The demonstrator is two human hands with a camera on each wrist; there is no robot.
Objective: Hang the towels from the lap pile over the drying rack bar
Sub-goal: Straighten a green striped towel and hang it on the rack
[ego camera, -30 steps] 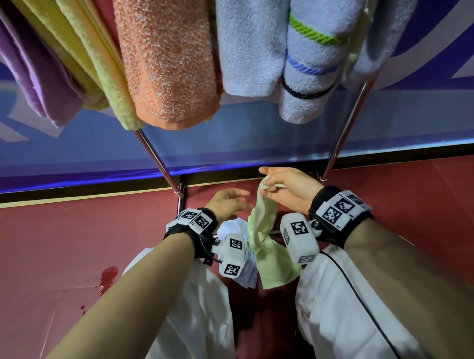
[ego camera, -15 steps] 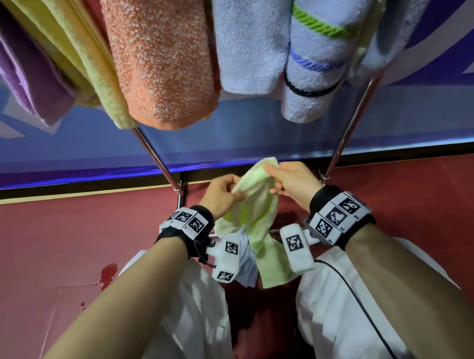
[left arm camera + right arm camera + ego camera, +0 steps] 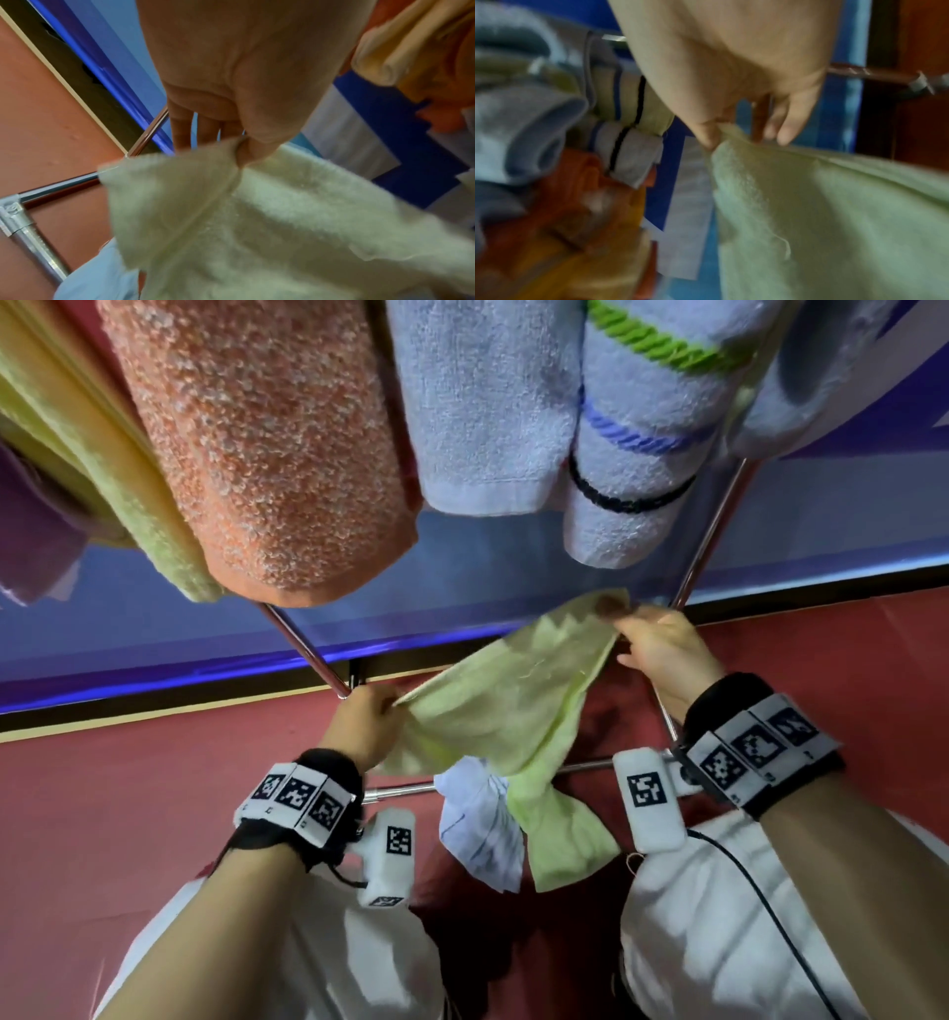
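A pale green towel (image 3: pixel 513 706) is stretched between both hands in front of my knees. My left hand (image 3: pixel 367 724) pinches its left edge between thumb and fingers (image 3: pixel 246 150), low and near the rack's leg. My right hand (image 3: pixel 662 649) pinches the opposite corner (image 3: pixel 713 140), held higher and to the right. The towel's lower end hangs down between my legs (image 3: pixel 565 845). A white cloth with thin blue lines (image 3: pixel 482 824) lies beside it on the lap. The rack bar itself is hidden under hung towels above.
Hung towels fill the top: orange (image 3: pixel 267 454), yellow-green (image 3: pixel 92 454), purple (image 3: pixel 31 541), light blue (image 3: pixel 482 403) and a striped one (image 3: pixel 631 428). Chrome rack legs (image 3: pixel 303 644) slant down to a low crossbar (image 3: pixel 400 791). Red floor (image 3: pixel 128 788) and a blue wall panel (image 3: pixel 462 577) lie beyond.
The hands have drawn apart, spreading the green towel from a bunched strip to a wide sheet. My right hand rose and went right; the left took hold of the towel's left edge.
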